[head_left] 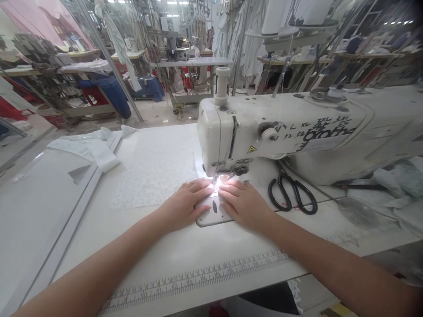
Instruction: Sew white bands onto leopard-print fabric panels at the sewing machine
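Both hands close in at the sewing machine [216,132], one either side of the needle area [216,181]. Left hand [187,202] laid flat, thumb spread off the fingers, no grip. Right hand [247,204] low and flattish; glare, so can't tell if its fingertips pinch anything. Pale patterned cloth [148,171] flat on the bench [178,251], left of the machine, near the left hand. Step, I'd judge: positioning work at the needle. Next move seems to call for light, even pressure, fingertips clear. Scissors [283,176] right of right hand, untouched.
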`<state>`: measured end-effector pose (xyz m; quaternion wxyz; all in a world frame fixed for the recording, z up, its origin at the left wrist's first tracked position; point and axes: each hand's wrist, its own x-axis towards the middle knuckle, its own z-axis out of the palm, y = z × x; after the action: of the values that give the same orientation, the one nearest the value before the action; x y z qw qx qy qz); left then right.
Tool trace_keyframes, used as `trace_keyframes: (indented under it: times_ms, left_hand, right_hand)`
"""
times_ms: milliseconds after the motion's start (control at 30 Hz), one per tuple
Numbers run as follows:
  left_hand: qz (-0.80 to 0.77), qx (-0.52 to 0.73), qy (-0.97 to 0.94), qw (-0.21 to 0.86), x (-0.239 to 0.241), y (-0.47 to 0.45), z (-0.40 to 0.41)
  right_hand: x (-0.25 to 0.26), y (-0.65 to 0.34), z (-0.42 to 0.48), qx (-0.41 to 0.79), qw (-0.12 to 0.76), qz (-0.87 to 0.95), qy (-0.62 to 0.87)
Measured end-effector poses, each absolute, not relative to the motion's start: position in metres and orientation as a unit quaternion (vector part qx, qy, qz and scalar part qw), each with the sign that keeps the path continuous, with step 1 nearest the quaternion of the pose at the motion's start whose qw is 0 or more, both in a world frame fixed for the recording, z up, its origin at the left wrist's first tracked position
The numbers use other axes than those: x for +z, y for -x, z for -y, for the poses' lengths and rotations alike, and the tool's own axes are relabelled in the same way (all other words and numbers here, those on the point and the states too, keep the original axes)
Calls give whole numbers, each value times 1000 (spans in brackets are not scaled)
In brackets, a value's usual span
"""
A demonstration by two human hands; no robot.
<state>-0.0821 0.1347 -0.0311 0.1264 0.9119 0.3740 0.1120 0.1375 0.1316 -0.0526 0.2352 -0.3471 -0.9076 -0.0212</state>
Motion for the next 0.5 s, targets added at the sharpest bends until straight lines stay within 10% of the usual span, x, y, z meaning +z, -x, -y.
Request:
trace_keyframes:
  times_ms: [500]
  left_hand:
    - [-524, 179, -824, 118, -13, 101, -147]
  right_hand:
    - [-51, -146, -133, 2, 291, 896, 335]
